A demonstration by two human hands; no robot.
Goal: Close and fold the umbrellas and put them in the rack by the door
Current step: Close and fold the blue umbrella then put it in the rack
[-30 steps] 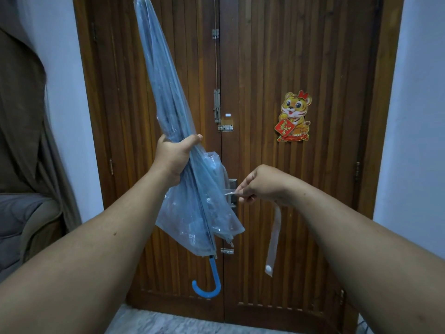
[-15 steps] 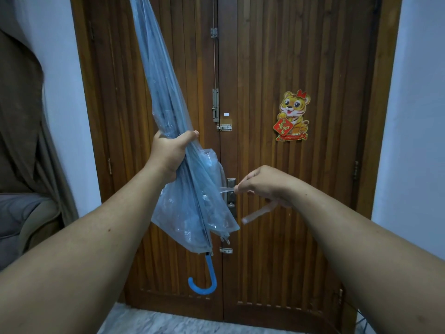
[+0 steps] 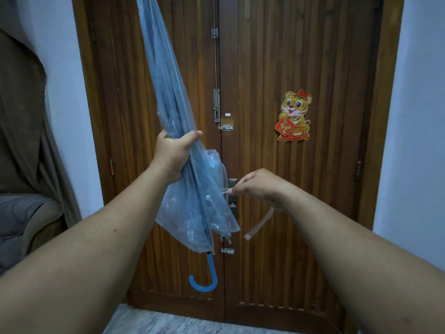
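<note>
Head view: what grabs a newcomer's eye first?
The clear blue umbrella, closed and held handle-down at centre, gripped mid-canopy by the left hand. The right hand pinches its tie strap beside it. A tiger sticker on the wooden door behind.

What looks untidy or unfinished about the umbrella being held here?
The umbrella is closed, but its lower canopy billows loose below the left hand. The right hand pinches the unfastened strap.

Slatted wooden double door [image 3: 301, 56] between pale walls [image 3: 419, 116]
</note>
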